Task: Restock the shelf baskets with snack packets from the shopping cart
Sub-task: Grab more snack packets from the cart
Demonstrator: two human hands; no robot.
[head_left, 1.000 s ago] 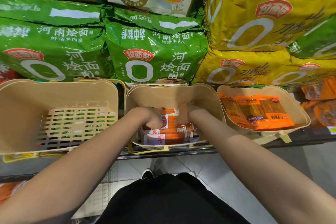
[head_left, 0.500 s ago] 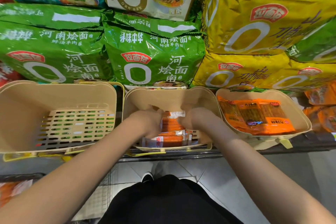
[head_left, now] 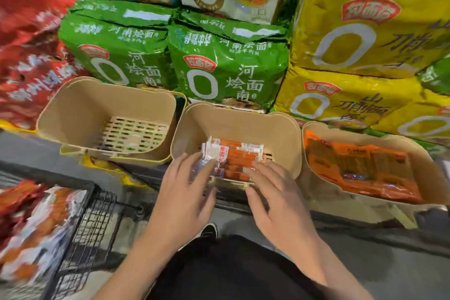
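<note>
Three beige baskets stand in a row on the shelf edge. The left basket point(head_left: 80, 105) holds nothing. A stack of orange-and-white snack packets point(head_left: 235, 156) lies in the middle basket point(head_left: 280, 134). The right basket point(head_left: 316, 129) holds flat orange packets point(head_left: 360, 165). My left hand point(head_left: 185, 192) and my right hand point(head_left: 272, 197) hover over the middle basket's front edge, fingers spread and straight, holding nothing. Their fingertips reach the near end of the packet stack. The black wire shopping cart point(head_left: 92, 224) at the lower left holds more orange and white snack packets point(head_left: 31, 231).
Large green point(head_left: 226, 66), yellow point(head_left: 365, 31) and red point(head_left: 31, 44) noodle bags are stacked behind the baskets. Teal and white bags lie on top. A grey tiled floor and my dark clothing fill the bottom of the view, with a shoe point(head_left: 209, 231) showing.
Both hands have let go of the packets and pulled back out of the middle basket, fingers now spread. The view has swung left and down, bringing the cart into sight.
</note>
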